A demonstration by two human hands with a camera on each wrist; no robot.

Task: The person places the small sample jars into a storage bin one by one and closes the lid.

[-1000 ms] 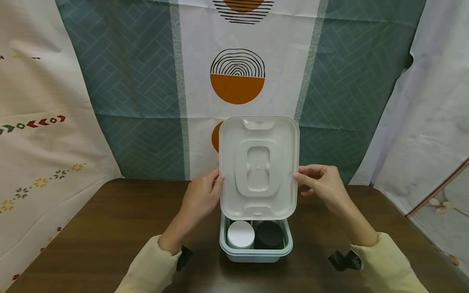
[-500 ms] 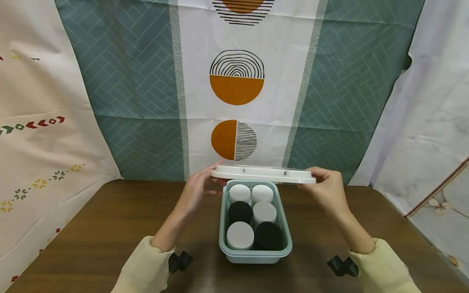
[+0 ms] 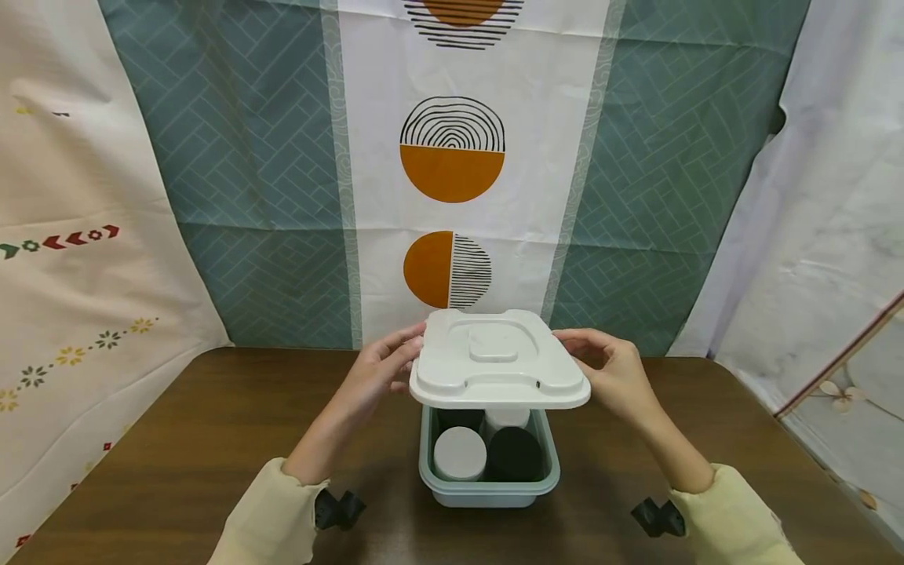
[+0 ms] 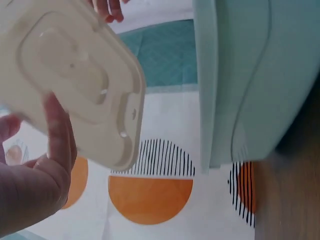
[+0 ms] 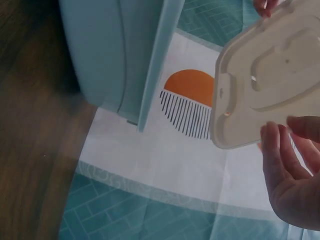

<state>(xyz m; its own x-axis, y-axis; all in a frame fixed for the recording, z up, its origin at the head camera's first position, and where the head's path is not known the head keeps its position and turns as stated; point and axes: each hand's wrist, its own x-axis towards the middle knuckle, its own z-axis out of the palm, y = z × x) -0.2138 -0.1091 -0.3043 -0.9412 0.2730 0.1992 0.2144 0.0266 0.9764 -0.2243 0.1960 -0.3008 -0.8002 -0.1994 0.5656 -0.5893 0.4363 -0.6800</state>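
A white plastic lid (image 3: 494,380) hangs level over the far part of a pale blue-green box (image 3: 490,496) in the head view. My left hand (image 3: 374,369) holds the lid by its left edge, while my right hand (image 3: 610,373) pinches the right edge. Both wrist views show fingers reaching beneath the lid's underside (image 4: 65,65). Inside the box, at the near end, sit a white-topped round container (image 3: 460,453) and a black-topped one (image 3: 515,453). Others behind them are partly or wholly hidden by the lid.
The box stands on a dark brown wooden table (image 3: 212,439). Behind the table hangs a teal and white patterned cloth (image 3: 282,157), close beyond the lid. A pale cloth (image 3: 85,259) hangs at the left and another (image 3: 798,259) at the right.
The lid has tipped from upright, through edge-on, to lying flat with its top side showing, and come down nearer the box. Both hands have kept hold of its edges.
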